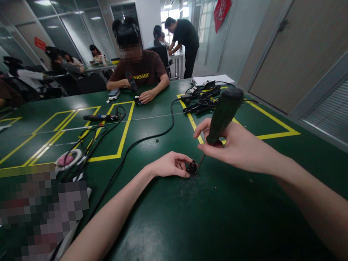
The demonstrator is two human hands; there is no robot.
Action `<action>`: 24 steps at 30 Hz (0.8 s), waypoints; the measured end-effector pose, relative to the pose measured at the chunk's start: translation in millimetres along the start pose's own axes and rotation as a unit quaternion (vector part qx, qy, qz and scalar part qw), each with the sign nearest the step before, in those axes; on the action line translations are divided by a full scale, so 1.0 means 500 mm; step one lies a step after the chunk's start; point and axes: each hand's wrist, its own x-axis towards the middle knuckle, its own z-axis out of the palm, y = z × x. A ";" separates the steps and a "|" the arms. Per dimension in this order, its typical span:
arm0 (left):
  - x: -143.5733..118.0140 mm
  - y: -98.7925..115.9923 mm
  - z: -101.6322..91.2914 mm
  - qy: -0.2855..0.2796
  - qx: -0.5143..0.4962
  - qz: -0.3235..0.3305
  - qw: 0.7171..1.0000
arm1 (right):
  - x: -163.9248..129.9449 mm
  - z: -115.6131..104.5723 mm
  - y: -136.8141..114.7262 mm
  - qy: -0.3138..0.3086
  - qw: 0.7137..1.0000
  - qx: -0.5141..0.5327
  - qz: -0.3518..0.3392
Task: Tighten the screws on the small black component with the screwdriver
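My left hand (173, 164) rests on the green table, its thumb and fingers closed around a small dark round part (192, 168) with a short upright stub. The exact kind of this part cannot be made out. In my right hand (231, 144) is a screwdriver (225, 113) with a thick dark handle, tilted so that its top leans right and away. Its thin shaft slants down and left, the tip close to the right side of the part; whether they touch is unclear. A tiny bit (216, 189) lies on the table to the right of the part.
A black cable (143, 139) crosses the green table (161, 233). Dark cabled items (203, 97) are heaped at the back right. A corded tool (101, 117) and a white ring-shaped item (69, 159) lie left. Across the table sits a person (144, 68) with a screwdriver-like tool (131, 81).
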 end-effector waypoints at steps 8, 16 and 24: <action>-0.002 0.005 0.001 0.002 -0.001 -0.003 1.000 | -0.001 -0.002 -0.009 -0.008 1.000 -0.005 -0.003; -0.001 0.005 0.001 0.001 -0.001 -0.004 1.000 | 0.001 -0.001 -0.001 0.004 1.000 -0.010 -0.005; 0.000 0.004 0.002 0.004 0.000 -0.001 1.000 | 0.001 0.000 -0.003 0.003 1.000 -0.010 -0.008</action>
